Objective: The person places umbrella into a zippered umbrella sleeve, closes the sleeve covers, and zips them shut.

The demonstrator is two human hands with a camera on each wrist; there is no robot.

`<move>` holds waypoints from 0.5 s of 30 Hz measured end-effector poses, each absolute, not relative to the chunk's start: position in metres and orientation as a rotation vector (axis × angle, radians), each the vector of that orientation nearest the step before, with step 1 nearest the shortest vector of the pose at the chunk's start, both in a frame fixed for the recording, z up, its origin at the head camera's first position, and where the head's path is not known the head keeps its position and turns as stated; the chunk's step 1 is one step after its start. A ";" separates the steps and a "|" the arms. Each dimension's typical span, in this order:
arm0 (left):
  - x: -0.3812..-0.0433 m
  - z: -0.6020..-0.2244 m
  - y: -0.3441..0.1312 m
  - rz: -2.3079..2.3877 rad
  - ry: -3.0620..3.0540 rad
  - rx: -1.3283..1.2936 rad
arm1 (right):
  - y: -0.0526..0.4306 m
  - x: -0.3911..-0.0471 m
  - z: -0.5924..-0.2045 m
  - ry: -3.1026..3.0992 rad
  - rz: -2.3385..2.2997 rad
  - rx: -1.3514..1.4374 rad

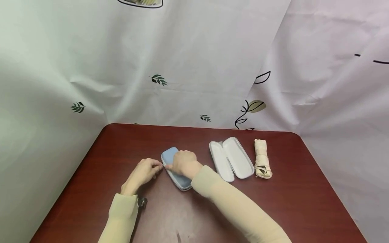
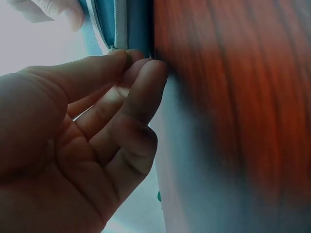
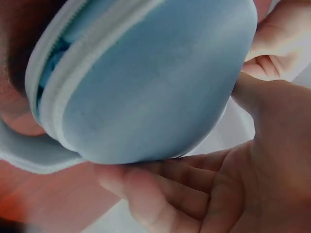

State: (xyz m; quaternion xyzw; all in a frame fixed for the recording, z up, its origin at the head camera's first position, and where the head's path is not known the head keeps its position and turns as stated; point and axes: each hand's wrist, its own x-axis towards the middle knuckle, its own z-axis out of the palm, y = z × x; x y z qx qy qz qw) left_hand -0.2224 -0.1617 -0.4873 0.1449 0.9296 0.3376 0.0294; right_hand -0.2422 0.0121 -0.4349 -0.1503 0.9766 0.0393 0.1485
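A light blue zip case (image 1: 169,156) with a pale grey zipper edge lies at a slant near the middle of the table. My left hand (image 1: 143,173) is at its left side, thumb and fingertip pinching the zipper pull. In the left wrist view, zipper teeth (image 2: 115,22) run up from those fingertips. Over the case, my right hand (image 1: 184,164) grips it, thumb on the near side and fingers around the opposite edge. The right wrist view shows a gap (image 3: 51,68) between the zipper edges, with something blue inside.
Right of the blue case, a second case (image 1: 237,158) with a white lining lies spread open. Beyond it is a cream cloth roll (image 1: 261,155) tied with a cord. The reddish-brown table (image 1: 273,209) meets patterned white sheeting (image 1: 194,67) at the back and sides.
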 end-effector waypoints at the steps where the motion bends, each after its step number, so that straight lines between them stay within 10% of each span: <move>1: -0.221 -0.487 -0.162 1.041 2.867 0.448 | 0.012 -0.242 -0.433 2.796 0.113 -0.449; 15: -0.219 -0.488 -0.159 0.986 2.820 0.561 | 0.011 -0.242 -0.434 2.803 -0.028 -0.387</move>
